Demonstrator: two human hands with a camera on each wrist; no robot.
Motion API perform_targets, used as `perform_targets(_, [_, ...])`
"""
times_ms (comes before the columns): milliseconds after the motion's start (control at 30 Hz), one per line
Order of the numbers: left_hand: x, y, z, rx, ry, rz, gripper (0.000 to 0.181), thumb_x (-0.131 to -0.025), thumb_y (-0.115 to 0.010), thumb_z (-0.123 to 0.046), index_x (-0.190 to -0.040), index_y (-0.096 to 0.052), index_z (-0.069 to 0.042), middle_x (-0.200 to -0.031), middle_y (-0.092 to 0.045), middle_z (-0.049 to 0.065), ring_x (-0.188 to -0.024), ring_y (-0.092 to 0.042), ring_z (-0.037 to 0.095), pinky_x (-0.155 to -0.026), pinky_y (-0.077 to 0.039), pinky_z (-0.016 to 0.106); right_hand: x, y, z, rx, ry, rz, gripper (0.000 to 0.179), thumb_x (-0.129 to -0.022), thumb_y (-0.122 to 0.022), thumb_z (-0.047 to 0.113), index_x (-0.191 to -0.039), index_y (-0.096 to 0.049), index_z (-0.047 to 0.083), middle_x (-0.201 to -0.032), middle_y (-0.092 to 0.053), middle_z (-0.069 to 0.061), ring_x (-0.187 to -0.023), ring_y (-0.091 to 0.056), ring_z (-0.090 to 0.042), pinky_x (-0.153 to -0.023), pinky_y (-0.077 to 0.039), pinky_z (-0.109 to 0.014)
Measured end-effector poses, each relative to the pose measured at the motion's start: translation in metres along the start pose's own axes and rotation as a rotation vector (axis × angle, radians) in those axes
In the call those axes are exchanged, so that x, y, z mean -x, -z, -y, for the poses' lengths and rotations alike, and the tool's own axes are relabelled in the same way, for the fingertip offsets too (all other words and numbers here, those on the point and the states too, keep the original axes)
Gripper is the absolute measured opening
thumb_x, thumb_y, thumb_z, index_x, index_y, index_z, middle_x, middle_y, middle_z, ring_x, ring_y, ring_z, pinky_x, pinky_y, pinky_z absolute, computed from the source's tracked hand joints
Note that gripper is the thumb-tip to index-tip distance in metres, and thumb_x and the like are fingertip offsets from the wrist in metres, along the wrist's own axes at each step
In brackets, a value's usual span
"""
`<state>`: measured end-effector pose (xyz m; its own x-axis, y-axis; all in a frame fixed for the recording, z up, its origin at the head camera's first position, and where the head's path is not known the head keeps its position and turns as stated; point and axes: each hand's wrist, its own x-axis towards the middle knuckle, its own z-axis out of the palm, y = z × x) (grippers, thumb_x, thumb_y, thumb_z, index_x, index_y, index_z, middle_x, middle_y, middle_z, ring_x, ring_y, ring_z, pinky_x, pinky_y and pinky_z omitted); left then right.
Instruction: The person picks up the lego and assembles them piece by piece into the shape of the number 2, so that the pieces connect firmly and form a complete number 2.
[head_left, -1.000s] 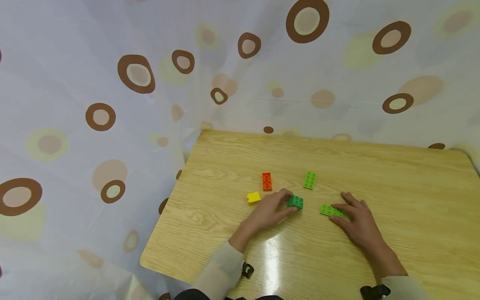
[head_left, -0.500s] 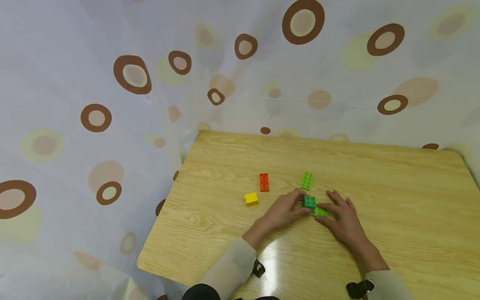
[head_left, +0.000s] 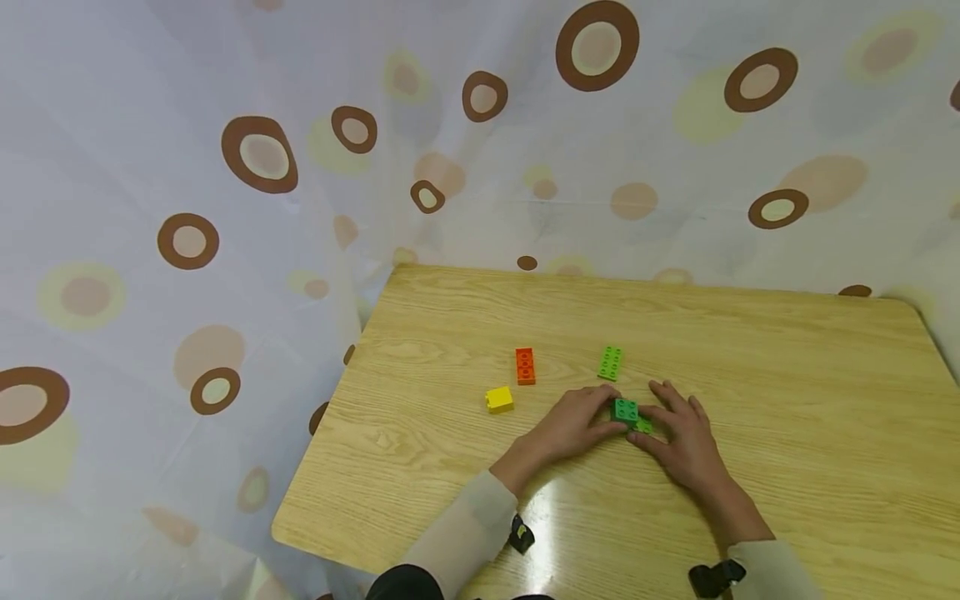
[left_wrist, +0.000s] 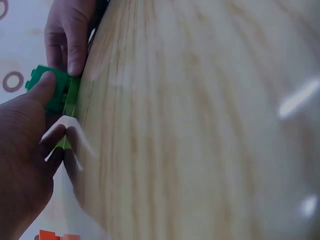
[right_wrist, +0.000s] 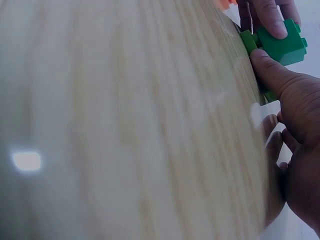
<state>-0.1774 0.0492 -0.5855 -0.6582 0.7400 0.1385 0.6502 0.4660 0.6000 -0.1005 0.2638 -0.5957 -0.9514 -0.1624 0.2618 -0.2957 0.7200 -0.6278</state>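
Between thumb and fingers, my left hand point(head_left: 573, 427) pinches a dark green square toy building brick point(head_left: 624, 410), four studs up. The brick sits tilted a little over one end of a flat light green brick point(head_left: 643, 426). Thumb and index finger of my right hand point(head_left: 686, 437) pinch that flat brick by its long sides on the table. In the left wrist view the dark green brick point(left_wrist: 50, 87) is right against the flat brick's studs, and the right wrist view has the same brick point(right_wrist: 284, 45) close over the flat one. Part of the flat brick is hidden.
A second flat light green brick point(head_left: 611, 363) lies behind the hands. Left of it are a red brick point(head_left: 525, 367) and a yellow brick point(head_left: 499, 400). The wooden table point(head_left: 420, 467) meets a patterned sheet point(head_left: 465, 208) at its back and left sides.
My left hand has carried the dark green brick to the right, onto the flat light green brick. My right hand has slid that flat brick left to meet it.
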Motion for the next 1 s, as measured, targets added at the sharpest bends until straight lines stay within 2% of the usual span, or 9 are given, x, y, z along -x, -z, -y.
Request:
perform_targets(267, [0.0054, 0.004, 0.002, -0.047, -0.022, 0.006, 0.042, -0.096, -0.061, -0.045, -0.131, -0.056, -0.022, -0.128, -0.057, -0.011, -0.122, -0.048, 0.002, -0.105, -0.036, 0.02, -0.0002, -0.002, 0.0021, 0.013, 0.012, -0.008, 0.045, -0.085, -0.08, 0.03, -0.121, -0.069, 0.005, -0.15, -0.04, -0.026, -0.142, -0.027, -0.046, -0.115, -0.005, -0.061])
perform_targets(500, [0.0087, 0.0044, 0.005, -0.041, -0.038, -0.012, 0.041, -0.096, -0.064, -0.042, -0.13, -0.059, -0.021, -0.126, -0.059, -0.009, -0.121, -0.05, 0.002, -0.105, -0.036, 0.018, -0.0005, -0.004, 0.0038, -0.001, 0.001, 0.001, 0.046, -0.084, -0.08, 0.029, -0.122, -0.069, 0.005, -0.15, -0.039, -0.025, -0.143, -0.026, -0.045, -0.116, -0.004, -0.061])
perform_targets(700, [0.0093, 0.0037, 0.0054, -0.038, -0.038, -0.026, 0.039, -0.096, -0.064, -0.041, -0.129, -0.06, -0.02, -0.125, -0.061, -0.009, -0.118, -0.052, 0.001, -0.102, -0.038, 0.018, -0.0005, -0.0045, 0.0012, 0.018, 0.029, -0.022, 0.045, -0.083, -0.081, 0.027, -0.119, -0.07, 0.003, -0.149, -0.041, -0.027, -0.143, -0.027, -0.046, -0.115, -0.008, -0.063])
perform_targets(1000, [0.006, 0.0019, 0.0052, -0.086, -0.068, -0.04, 0.038, -0.096, -0.064, -0.04, -0.128, -0.062, -0.018, -0.125, -0.06, -0.006, -0.12, -0.05, 0.004, -0.105, -0.035, 0.017, 0.0004, 0.0003, 0.0002, 0.005, 0.025, -0.019, 0.044, -0.083, -0.081, 0.026, -0.12, -0.069, 0.003, -0.15, -0.039, -0.025, -0.143, -0.026, -0.045, -0.116, -0.005, -0.062])
